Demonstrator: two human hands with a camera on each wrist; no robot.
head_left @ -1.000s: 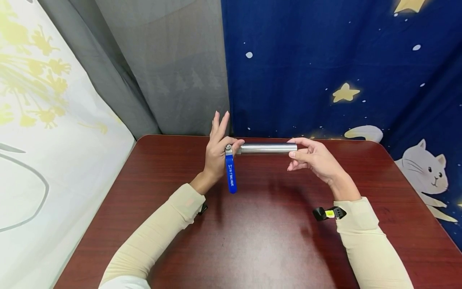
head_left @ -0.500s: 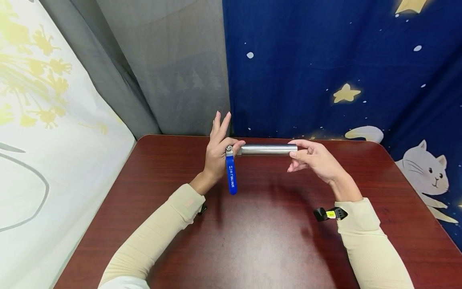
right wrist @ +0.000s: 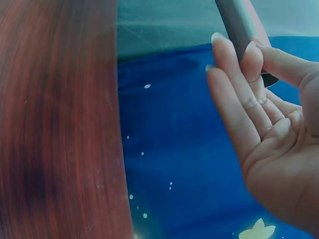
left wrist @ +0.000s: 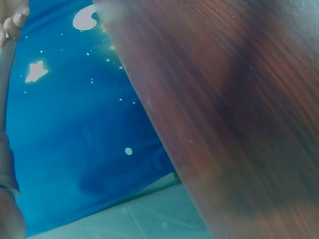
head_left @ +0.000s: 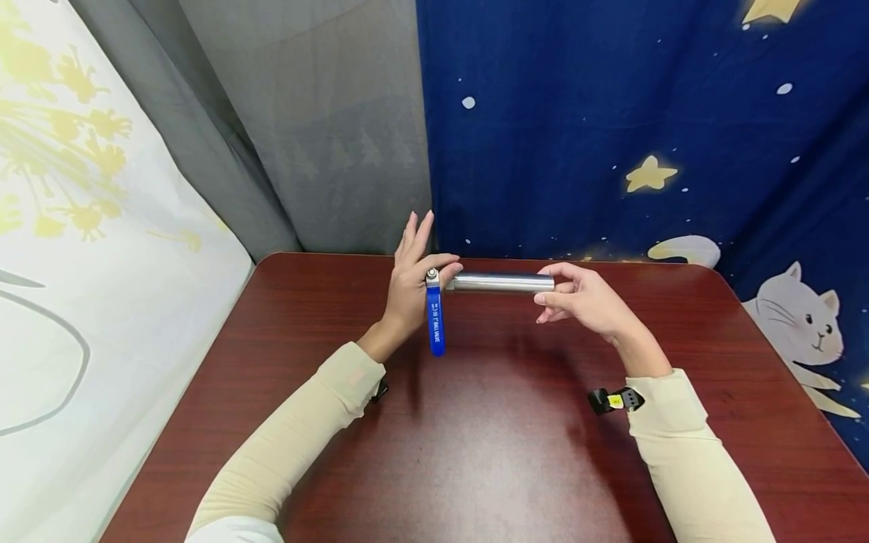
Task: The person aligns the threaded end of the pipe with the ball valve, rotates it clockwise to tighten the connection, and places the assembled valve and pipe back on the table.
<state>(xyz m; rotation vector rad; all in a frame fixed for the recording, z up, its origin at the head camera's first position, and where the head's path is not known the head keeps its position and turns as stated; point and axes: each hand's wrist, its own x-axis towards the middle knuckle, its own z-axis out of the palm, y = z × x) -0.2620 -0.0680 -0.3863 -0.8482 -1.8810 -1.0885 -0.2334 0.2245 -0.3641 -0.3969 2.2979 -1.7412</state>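
Observation:
In the head view, my left hand [head_left: 407,290] holds a ball valve at its body, thumb and index finger around it and the other fingers raised. The valve's blue lever handle [head_left: 435,320] points down toward me. From the valve a smooth silver metal pipe [head_left: 504,283] runs level to the right, above the table. My right hand [head_left: 589,300] pinches the pipe's right end between thumb and fingers. In the right wrist view, the pipe [right wrist: 241,25] slants down to my right hand [right wrist: 269,134], thumb at its end. My left hand hides most of the valve body.
A dark red-brown wooden table [head_left: 475,452] lies under both hands. Behind it hang a grey curtain [head_left: 326,113] and a blue curtain [head_left: 543,151] with stars and a cat. A white patterned cloth [head_left: 102,264] hangs at the left.
My right hand has shifted slightly left and its fingers have re-set around the pipe's end. The left index finger has lifted a little from the thumb. The blue lever has moved slightly.

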